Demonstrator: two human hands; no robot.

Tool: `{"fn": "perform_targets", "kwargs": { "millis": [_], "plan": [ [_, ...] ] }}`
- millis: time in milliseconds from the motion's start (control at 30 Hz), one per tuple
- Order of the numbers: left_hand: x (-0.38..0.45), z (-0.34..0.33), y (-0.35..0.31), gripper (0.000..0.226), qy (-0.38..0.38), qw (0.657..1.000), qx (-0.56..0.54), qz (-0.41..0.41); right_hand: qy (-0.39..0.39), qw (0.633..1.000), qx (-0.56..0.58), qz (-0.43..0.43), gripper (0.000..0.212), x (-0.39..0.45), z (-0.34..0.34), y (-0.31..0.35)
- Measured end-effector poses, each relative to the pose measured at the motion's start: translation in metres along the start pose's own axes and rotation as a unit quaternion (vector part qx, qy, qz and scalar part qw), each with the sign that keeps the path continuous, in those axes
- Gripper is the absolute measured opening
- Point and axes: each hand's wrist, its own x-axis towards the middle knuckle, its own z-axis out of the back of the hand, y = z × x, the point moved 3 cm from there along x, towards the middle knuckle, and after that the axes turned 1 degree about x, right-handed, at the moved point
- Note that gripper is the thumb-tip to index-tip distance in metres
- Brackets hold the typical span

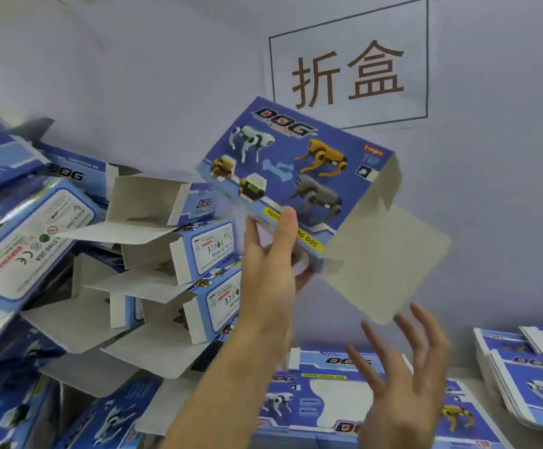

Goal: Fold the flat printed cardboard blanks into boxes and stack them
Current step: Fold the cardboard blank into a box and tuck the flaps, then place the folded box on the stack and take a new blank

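My left hand (273, 254) grips the folded box (296, 170), my right hand (403, 367) spread empty; its loose flap (383, 260) could snag the leaning stack (153, 254) and topple it

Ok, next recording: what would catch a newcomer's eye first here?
The blue folded box with robot dogs printed on it, held up at centre by the left hand, its grey flap hanging open. Behind it a wall sign carries two large characters. A leaning pile of folded boxes fills the left; the right hand hovers open below.
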Motion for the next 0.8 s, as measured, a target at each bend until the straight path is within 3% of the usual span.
{"fn": "perform_targets", "kwargs": {
  "millis": [67, 200, 367, 467, 533, 567, 600, 667, 733, 800],
  "plan": [
    [0.038, 0.007, -0.039, 0.028, -0.02, 0.999, 0.044, -0.017, 0.025, 0.998, -0.062, 0.004, 0.057, 0.002, 0.007, -0.006],
    [0.098, 0.022, -0.127, 0.038, -0.074, 0.986, 0.147, 0.039, 0.092, 0.973, -0.195, -0.085, 0.06, 0.009, 0.033, -0.052],
    [0.155, 0.069, -0.218, 0.03, -0.141, 0.92, 0.346, 0.114, 0.213, 0.934, -0.157, -0.24, 0.04, 0.04, 0.031, -0.069],
    [0.164, 0.1, -0.236, 0.028, -0.13, 0.83, 0.518, 0.161, 0.223, 0.934, -0.166, -0.227, 0.042, 0.034, 0.031, -0.062],
    [0.173, 0.12, -0.245, 0.041, -0.142, 0.709, 0.677, 0.136, 0.207, 0.928, -0.152, -0.269, 0.049, 0.029, 0.031, -0.068],
    [0.175, 0.122, -0.251, 0.054, -0.168, 0.639, 0.747, 0.073, 0.165, 0.932, -0.145, -0.289, 0.052, 0.025, 0.029, -0.066],
    [0.174, 0.117, -0.254, 0.058, -0.187, 0.593, 0.783, 0.001, 0.153, 0.935, -0.143, -0.287, 0.053, 0.021, 0.031, -0.066],
    [0.173, 0.098, -0.247, 0.05, -0.172, 0.572, 0.798, -0.074, 0.157, 0.935, -0.134, -0.287, 0.05, 0.02, 0.035, -0.07],
    [0.175, 0.082, -0.222, 0.07, -0.093, 0.556, 0.826, -0.001, 0.154, 0.928, -0.138, -0.31, 0.043, 0.023, 0.035, -0.072],
    [0.175, 0.074, -0.195, 0.081, -0.037, 0.509, 0.855, 0.091, 0.152, 0.929, -0.141, -0.305, 0.04, 0.023, 0.037, -0.077]
  ]
}}
